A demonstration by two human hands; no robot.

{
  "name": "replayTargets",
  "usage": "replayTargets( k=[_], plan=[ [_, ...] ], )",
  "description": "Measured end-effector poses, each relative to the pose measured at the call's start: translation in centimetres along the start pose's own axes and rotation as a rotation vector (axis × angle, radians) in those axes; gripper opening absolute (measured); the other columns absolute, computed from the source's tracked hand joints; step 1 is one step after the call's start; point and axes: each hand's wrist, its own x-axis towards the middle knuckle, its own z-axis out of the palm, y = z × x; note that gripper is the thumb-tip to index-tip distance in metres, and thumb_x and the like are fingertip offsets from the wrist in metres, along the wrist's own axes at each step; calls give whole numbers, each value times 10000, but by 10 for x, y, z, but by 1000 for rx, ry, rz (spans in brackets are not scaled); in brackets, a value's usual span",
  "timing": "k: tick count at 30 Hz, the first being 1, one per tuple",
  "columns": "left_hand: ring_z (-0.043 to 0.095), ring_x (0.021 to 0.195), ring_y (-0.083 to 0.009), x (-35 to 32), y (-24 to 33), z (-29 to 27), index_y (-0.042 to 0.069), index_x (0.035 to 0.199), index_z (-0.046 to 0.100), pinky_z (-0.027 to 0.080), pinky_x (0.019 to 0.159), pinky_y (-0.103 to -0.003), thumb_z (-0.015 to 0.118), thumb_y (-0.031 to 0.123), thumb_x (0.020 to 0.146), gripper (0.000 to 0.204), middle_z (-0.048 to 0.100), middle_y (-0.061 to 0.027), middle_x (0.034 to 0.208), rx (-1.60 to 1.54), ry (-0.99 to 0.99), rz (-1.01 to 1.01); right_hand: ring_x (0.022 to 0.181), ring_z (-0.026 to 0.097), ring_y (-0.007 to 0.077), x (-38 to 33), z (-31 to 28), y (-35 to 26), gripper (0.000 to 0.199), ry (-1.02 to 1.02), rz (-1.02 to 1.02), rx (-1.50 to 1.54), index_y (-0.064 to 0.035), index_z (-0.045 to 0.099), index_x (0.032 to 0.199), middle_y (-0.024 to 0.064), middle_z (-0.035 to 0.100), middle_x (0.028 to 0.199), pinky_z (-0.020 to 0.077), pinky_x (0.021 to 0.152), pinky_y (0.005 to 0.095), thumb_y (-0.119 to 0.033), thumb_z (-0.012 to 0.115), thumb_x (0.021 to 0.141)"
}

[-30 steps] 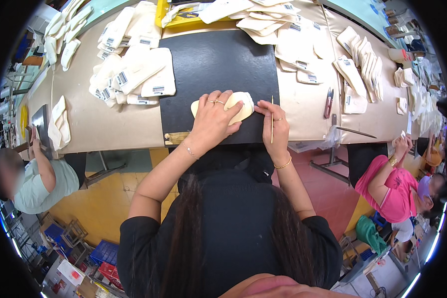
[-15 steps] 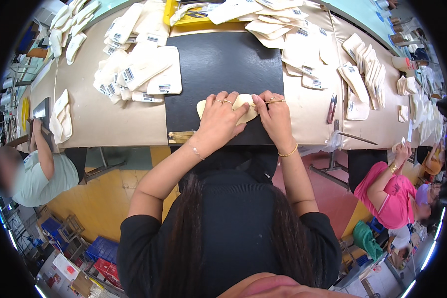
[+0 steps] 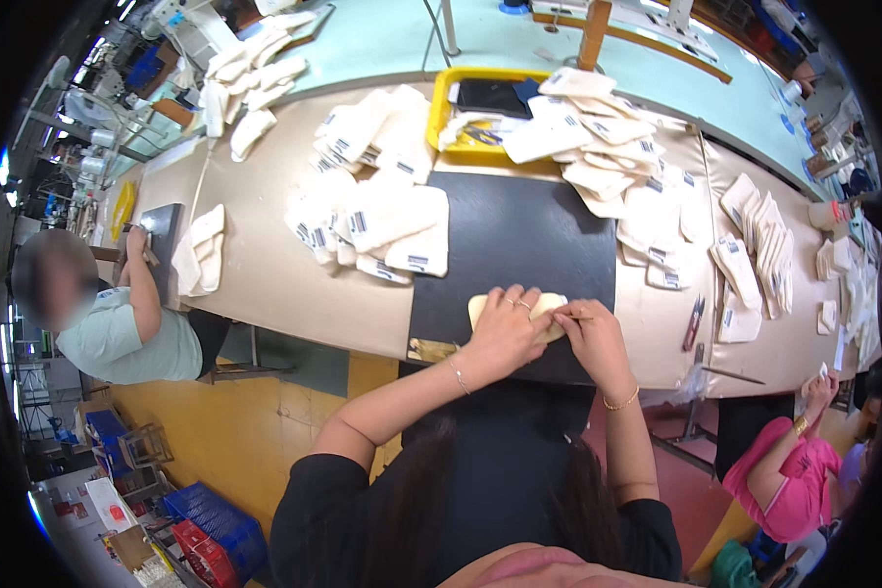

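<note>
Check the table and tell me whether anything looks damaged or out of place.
The black mat has a yellowish-brown patch at its near-left corner, odd against the plain black; wear or tape, I can't tell.

Black short-sleeved top (image 3: 500, 480), gold bracelet (image 3: 621, 405), rings (image 3: 523, 306)

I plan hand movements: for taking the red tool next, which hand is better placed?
Probably the right hand: it is nearer the red tool, and the left hand holds the cream piece. The right seems to hold a thin stick, though.
</note>
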Motion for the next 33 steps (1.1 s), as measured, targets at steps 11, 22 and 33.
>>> replayTargets(
  k=[11, 22, 33],
  plan=[
    [511, 1199, -325, -2, -3, 2, 123, 1195, 686, 399, 1003, -459, 830, 315, 759, 497, 565, -141, 1329, -20, 26, 25, 802, 619, 311, -2, 7, -4, 116, 67, -4, -84, -27, 720, 874, 105, 635, 800, 498, 755, 415, -138, 752, 855],
    [494, 1246, -341, -5, -7, 8, 145, 1216, 682, 377, 1048, -483, 812, 326, 780, 490, 555, -150, 1361, -48, 66, 46, 818, 590, 291, 5, 18, 5, 179, 149, 46, -143, -36, 660, 805, 86, 606, 825, 481, 753, 408, -168, 779, 828],
    [491, 1251, -338, -6, -10, 11, 146, 1238, 675, 366, 1059, -484, 807, 352, 780, 520, 556, -157, 1368, -44, 79, 56, 840, 590, 301, 0, 6, 4, 104, 58, -60, -119, -44, 673, 849, 101, 604, 839, 488, 771, 410, -118, 745, 850]
  ],
)
